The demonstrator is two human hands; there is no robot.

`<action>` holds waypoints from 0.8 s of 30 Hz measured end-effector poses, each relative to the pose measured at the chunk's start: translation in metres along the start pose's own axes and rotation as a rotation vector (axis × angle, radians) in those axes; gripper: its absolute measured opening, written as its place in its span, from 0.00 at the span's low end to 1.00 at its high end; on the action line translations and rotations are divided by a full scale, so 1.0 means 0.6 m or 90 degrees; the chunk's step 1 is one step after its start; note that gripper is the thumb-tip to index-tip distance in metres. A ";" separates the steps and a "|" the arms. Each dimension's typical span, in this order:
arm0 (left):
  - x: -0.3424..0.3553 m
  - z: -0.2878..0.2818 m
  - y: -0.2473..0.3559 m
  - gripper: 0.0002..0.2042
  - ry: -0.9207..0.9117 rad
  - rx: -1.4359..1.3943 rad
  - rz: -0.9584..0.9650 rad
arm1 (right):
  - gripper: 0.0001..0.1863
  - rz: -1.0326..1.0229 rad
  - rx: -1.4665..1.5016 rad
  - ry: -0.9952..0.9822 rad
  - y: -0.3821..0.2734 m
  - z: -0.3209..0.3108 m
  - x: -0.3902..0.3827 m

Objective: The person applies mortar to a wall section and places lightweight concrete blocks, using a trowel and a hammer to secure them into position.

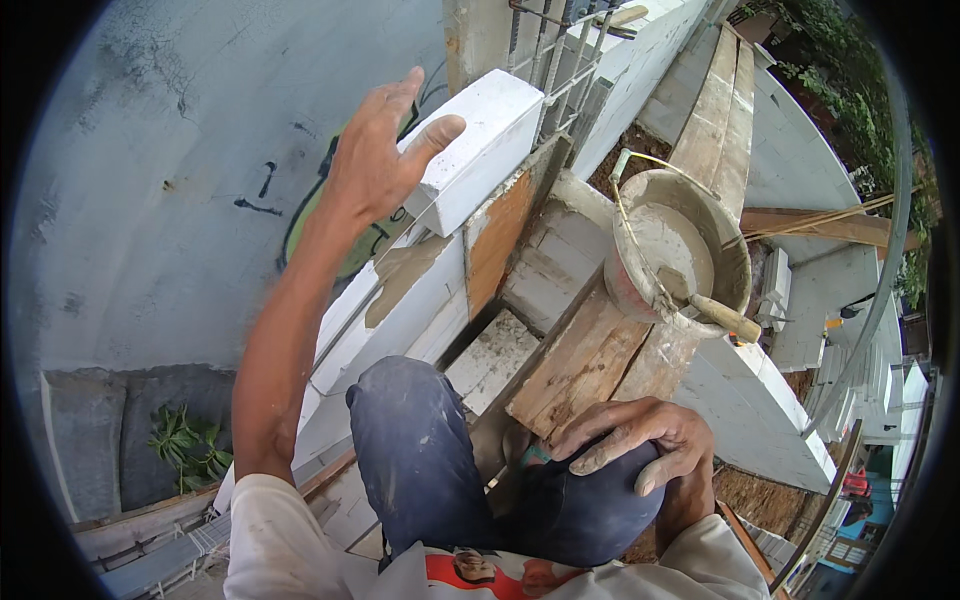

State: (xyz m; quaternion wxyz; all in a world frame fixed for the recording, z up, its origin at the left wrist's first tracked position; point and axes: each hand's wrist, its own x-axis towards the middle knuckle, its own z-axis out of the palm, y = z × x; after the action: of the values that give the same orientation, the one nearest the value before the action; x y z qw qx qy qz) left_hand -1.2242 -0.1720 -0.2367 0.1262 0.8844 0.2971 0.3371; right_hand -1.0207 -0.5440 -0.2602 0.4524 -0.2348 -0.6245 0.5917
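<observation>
My left hand (pixel 385 150) is raised at the left end of a white block (pixel 480 150), its fingers stretched out; whether it touches the block I cannot tell. The block sits on a low white block wall (pixel 350 356) with a grey mortar patch (pixel 400 275) on its side. My right hand (pixel 635 445) rests loosely on my right knee, fingers bent and apart, holding nothing. To the right, a bucket (pixel 625 280) of grey mortar stands on wooden planks (pixel 575 380), a wooden-handled trowel (pixel 725 316) lying across its rim.
A painted grey wall (pixel 180 220) rises at the left. Steel rebar (pixel 555 85) stands behind the block beside a column. Long planks (pixel 710 110) run toward the back right, above a drop with white block walls (pixel 745 420). A curved grey pole (pixel 860 330) crosses the right side.
</observation>
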 end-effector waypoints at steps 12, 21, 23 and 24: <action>-0.302 -0.056 0.185 0.29 -0.248 -0.150 -0.030 | 0.27 -0.093 0.297 0.278 0.055 -0.033 -0.101; -0.424 -0.082 0.136 0.34 -0.179 -0.423 -0.567 | 0.12 0.235 -0.539 0.419 -0.215 -0.306 -0.034; -0.501 -0.075 0.115 0.35 -0.094 -0.523 -0.797 | 0.12 0.236 -0.486 0.516 -0.220 -0.419 0.015; -0.553 -0.077 0.105 0.35 -0.036 -0.544 -0.929 | 0.11 0.192 -0.490 0.522 -0.206 -0.493 0.039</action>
State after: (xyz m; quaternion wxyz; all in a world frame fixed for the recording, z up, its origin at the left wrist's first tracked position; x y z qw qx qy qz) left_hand -1.4253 -0.4233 -0.3486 0.6434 0.3555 0.6371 0.2321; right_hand -0.7525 -0.3921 -0.1685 0.4499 -0.6786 -0.5284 0.2407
